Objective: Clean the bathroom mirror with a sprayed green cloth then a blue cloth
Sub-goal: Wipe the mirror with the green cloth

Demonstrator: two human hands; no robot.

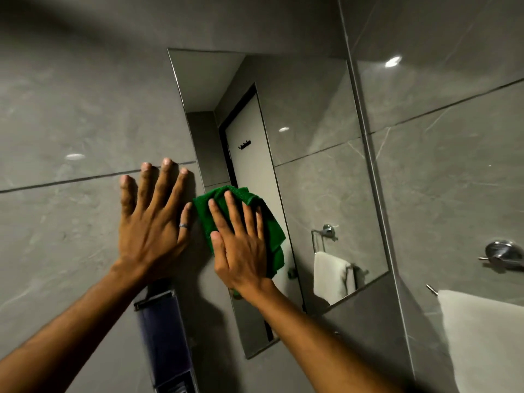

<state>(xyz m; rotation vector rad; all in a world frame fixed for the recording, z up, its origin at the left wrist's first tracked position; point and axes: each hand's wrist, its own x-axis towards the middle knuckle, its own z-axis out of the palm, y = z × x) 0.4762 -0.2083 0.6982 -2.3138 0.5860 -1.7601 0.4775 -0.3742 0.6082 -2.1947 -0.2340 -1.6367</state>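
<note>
Right hand lies flat and open, fingers spread, palm pressing a green cloth against the mirror near its left edge, at about mid-height; the cloth is pinned under the palm rather than gripped, and it bunches out above and to the right of the fingers. Left hand is flat and fully open, fingers splayed, planted on the grey wall tile just left of the mirror, holding nothing; a ring sits on the thumb. The two hands are just beside each other, not touching. The mirror is frameless, fixed to the tile, and reflects a door, a hook rack and a hanging white towel. A white towel hangs on the wall at lower right, below a chrome fitting. A dark wall-mounted holder sits below the left forearm. No blue cloth is in view.
</note>
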